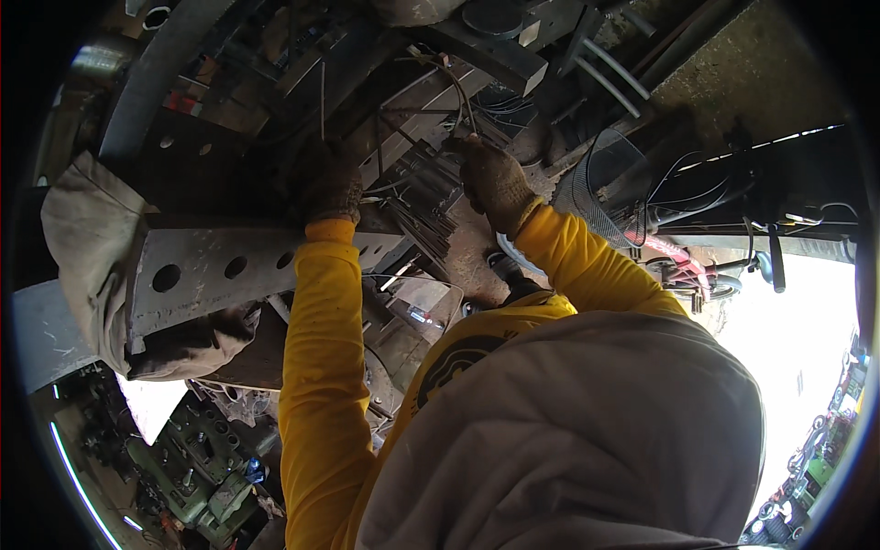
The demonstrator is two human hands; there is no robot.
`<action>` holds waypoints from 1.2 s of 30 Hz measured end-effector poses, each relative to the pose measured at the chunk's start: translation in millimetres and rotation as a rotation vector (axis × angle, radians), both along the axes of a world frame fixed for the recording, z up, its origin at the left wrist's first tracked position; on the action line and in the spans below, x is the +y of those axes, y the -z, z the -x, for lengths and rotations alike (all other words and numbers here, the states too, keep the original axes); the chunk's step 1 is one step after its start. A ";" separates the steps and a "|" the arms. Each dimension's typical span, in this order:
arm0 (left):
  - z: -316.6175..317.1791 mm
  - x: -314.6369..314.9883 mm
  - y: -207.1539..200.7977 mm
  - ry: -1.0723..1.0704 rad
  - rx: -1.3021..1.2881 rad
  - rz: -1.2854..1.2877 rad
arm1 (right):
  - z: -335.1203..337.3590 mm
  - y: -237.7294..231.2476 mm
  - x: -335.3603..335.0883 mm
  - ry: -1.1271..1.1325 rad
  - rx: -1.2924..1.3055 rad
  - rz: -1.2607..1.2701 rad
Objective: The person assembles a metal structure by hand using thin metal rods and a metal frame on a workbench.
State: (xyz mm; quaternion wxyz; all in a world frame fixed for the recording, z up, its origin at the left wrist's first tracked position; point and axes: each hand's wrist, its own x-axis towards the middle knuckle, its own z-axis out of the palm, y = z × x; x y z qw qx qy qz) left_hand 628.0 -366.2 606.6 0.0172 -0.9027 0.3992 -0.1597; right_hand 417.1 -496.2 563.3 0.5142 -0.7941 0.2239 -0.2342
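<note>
My left hand (328,181), in a dark work glove, is closed beside the steel beam, in deep shadow. From the top of its fist a thin metal rod (323,96) stands up. Gloved in brown knit, my right hand (495,181) is closed at the fingertips. A thin curved cable (461,92) runs down to those fingers; what exactly they pinch is too small to tell. Between the hands lie a thin rod frame (379,137) and a bundle of thin metal rods (423,227).
A steel beam with round holes (202,266) extends to the left, with a grey cloth (87,247) draped over its end. To the right stand a wire mesh basket (605,188) and a red bicycle (674,257). A green machine (197,467) is at the lower left.
</note>
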 end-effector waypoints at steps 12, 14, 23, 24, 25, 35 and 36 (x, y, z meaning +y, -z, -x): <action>5.9 -3.3 1.2 -0.097 0.194 0.334 | -26.9 -45.8 39.5 0.426 -0.421 -1.309; 5.2 -1.3 14.2 -0.092 0.175 0.457 | -42.7 -26.9 48.2 0.447 -0.501 -1.330; 5.4 -5.2 -4.7 -0.181 0.207 0.239 | -34.5 -19.8 49.1 0.334 -0.307 -1.184; 3.1 -5.7 -6.7 -0.175 0.193 0.220 | -24.4 -26.7 54.5 0.304 -0.223 -1.159; 4.4 -4.7 -6.9 -0.173 0.188 0.193 | -14.6 -31.1 57.8 0.279 -0.130 -1.136; 4.8 -1.8 -4.0 -0.116 0.175 0.253 | -9.0 10.1 -4.3 -0.010 0.042 0.110; 1.8 0.8 -1.0 -0.101 0.161 0.247 | -9.5 10.6 -3.1 -0.014 0.026 0.073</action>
